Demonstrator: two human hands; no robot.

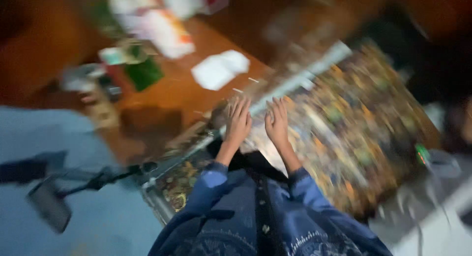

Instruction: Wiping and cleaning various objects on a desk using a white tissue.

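The view is badly blurred by motion. My left hand (239, 122) and my right hand (277, 122) lie side by side, palms down and fingers stretched out, on a large flat board covered with a busy multicoloured pattern (354, 123). Both hands rest near the board's pale silvery edge strip (305, 74). Neither hand holds anything. Blue sleeves run from my wrists down to the bottom of the picture.
A brown wooden table (172, 89) carries white papers (220, 68), a green object (143, 73) and blurred packages at the top. A black stand or lamp (49, 202) sits at the lower left over a pale blue surface. White cables lie at the lower right.
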